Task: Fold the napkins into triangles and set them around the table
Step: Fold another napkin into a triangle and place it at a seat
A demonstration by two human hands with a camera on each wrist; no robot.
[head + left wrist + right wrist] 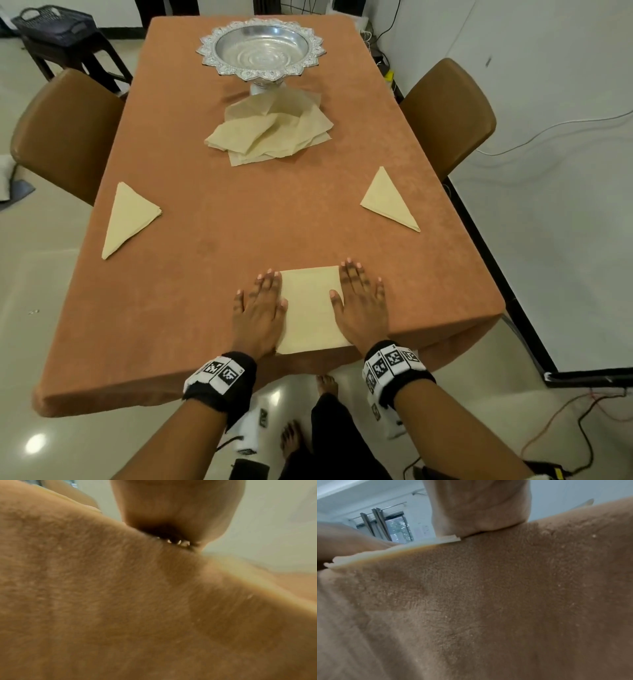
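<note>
A cream napkin (pixel 310 308) lies flat as a rectangle near the front edge of the table. My left hand (pixel 260 305) presses flat on its left side, fingers straight. My right hand (pixel 359 301) lies flat on its right side in the same way. Two napkins folded into triangles rest on the cloth, one at the left (pixel 128 217), one at the right (pixel 390 200). A loose pile of unfolded napkins (pixel 270 132) sits mid-table. In the right wrist view the napkin's edge (pixel 393 551) shows under my palm (pixel 479 507). The left wrist view shows only my palm (pixel 178 507) on the cloth.
An orange cloth covers the table (pixel 239 212). A silver pedestal bowl (pixel 262 49) stands at the far end behind the pile. Brown chairs stand at the left (pixel 65 133) and right (pixel 448 116). Cables (pixel 582 421) trail on the floor at the right.
</note>
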